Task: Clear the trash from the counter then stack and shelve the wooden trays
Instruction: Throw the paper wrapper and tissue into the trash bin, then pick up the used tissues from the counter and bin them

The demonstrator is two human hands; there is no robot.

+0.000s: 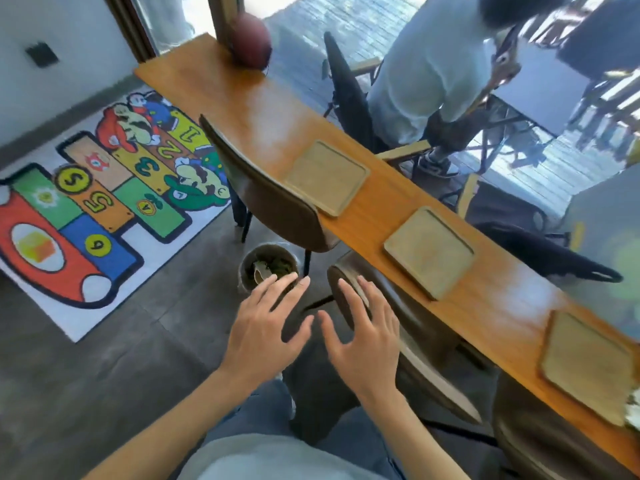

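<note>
So both hands were out in front, empty, fingers spread wide. The left hand (265, 327) hovered with its fingertips over the near rim of a small round trash bin (269, 268) standing on the floor, and the right hand (363, 336) was just beside it, fingers overlapping the back of a brown chair (391, 327). Neither one was gripping anything.

The bin had some greenish scraps and what looked like crumpled paper in it, though the blur made it hard to say more.

Three wooden trays sat apart in a row along the long wooden tabletop (242, 98): the far tray (327, 178), the middle tray (429, 252), and the near tray (588, 365) at the right edge of view. Something pale and crumpled (633, 410) sat by the near tray's corner, too cut off to identify.

A second brown chair (270, 199) was tucked against the tabletop by the far tray. A basketball (251, 41) rested at the far end. A colourful cartoon hopscotch rug (93, 209) lay on the floor to the left.
</note>
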